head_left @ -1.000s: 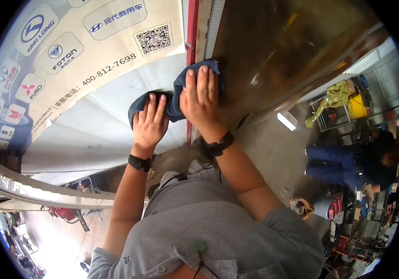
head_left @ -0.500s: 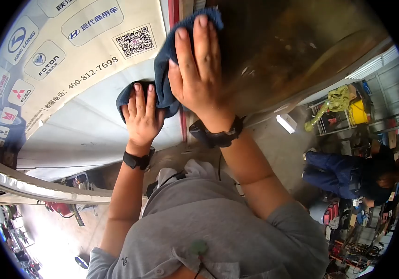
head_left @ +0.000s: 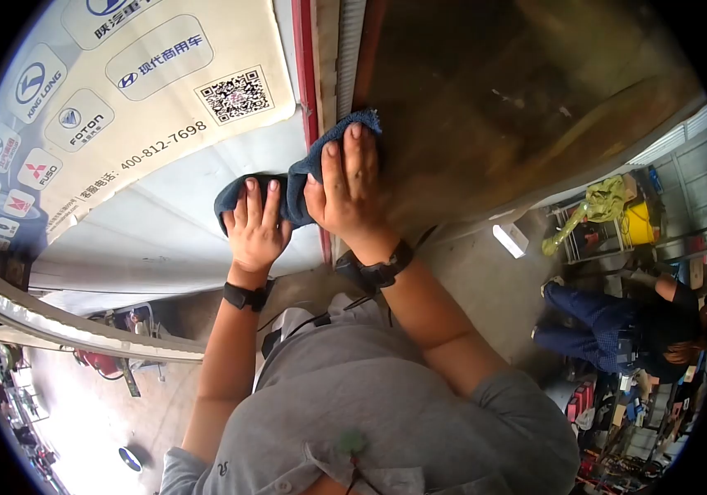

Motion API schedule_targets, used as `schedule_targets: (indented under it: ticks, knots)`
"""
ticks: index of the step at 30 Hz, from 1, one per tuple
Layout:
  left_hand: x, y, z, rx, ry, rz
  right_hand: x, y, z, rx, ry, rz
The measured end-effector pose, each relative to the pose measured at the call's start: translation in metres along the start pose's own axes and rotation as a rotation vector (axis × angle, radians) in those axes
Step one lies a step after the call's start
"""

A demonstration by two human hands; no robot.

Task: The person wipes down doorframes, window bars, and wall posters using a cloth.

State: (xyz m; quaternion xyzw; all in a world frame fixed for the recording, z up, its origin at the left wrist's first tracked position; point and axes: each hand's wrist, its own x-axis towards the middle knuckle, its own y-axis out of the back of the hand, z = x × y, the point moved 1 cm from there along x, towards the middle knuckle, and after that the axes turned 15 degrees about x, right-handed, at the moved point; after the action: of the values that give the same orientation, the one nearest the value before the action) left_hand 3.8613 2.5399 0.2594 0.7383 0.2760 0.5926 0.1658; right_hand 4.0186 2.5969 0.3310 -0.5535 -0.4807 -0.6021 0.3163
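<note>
A dark blue cloth (head_left: pixel 297 195) lies bunched against an upright panel, beneath both hands; whether it is one piece or two I cannot tell. My left hand (head_left: pixel 256 233) presses its part onto the pale lower panel (head_left: pixel 168 210), fingers pointing up. Higher and to the right, my right hand (head_left: pixel 352 191) holds the cloth across the red trim strip (head_left: pixel 307 91) and the edge of the dark glossy surface (head_left: pixel 518 107). Both palms face the panel, so the undersides of the fingers are hidden. Each wrist wears a black band.
A printed poster (head_left: pixel 151 99) with brand logos and a QR code covers the upper left. At the right, a person in dark blue trousers (head_left: pixel 589 318) is near cluttered shelves. A yellow container (head_left: pixel 637 223) and a white box (head_left: pixel 510 240) are behind. A curved rim (head_left: pixel 65 330) crosses the lower left.
My right hand has slid down with the cloth, closer to my left hand. The left hand has shifted slightly down and right. The person at the right has changed posture.
</note>
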Motion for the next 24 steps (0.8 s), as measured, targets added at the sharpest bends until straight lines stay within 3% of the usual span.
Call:
schedule_targets:
  ticks: [24]
  knots:
    - [-0.0064,-0.0084,0.0048,0.006,0.025,0.061,-0.0051,-0.0039,0.0053,0.042,0.028,0.001]
